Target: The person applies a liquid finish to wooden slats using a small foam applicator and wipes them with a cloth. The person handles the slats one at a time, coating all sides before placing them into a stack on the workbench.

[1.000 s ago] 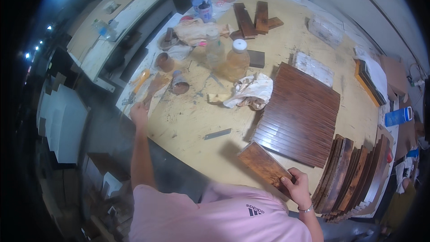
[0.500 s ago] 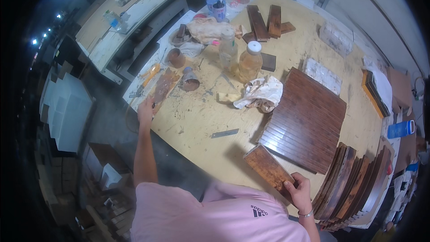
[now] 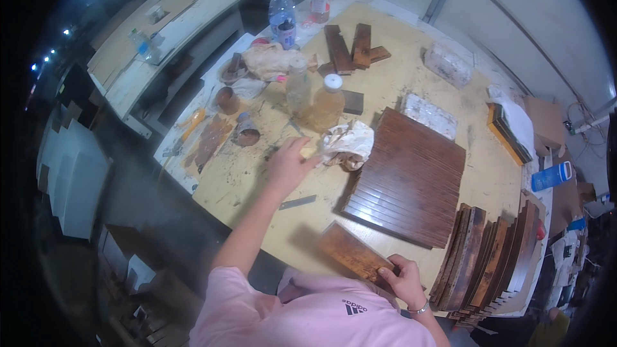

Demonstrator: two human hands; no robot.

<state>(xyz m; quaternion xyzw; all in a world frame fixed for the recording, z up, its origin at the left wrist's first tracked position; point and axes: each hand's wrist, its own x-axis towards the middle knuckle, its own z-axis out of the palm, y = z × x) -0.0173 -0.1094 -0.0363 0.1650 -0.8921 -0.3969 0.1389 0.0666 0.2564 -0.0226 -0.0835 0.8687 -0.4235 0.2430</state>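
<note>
My right hand point(image 3: 403, 279) grips one end of a brown wooden plank point(image 3: 353, 250), thumb on its face, and holds it tilted over the table's near edge. My left hand point(image 3: 289, 164) reaches over the tabletop with fingers and thumb apart. Its fingertips are beside a small pale yellow piece point(image 3: 309, 153), perhaps a sponge or folded cloth; whether they touch it I cannot tell. A stained, crumpled white cloth point(image 3: 348, 144) lies just right of that piece. Nearer me lies a flat grey metal blade point(image 3: 298, 202). Dark, glossy planks point(image 3: 411, 180) are laid side by side at the right.
Two bottles, one amber with a white cap point(image 3: 328, 103) and one clear point(image 3: 297, 87), stand beyond my left hand. A tipped cup point(image 3: 246, 133) and a putty-smeared patch point(image 3: 209, 141) are at the left. Planks point(image 3: 482, 257) stand in a row at the near right.
My left hand has come from the smeared patch at the table's left edge to the yellow piece near the crumpled cloth. The right hand still holds the plank. The whole view has shifted slightly.
</note>
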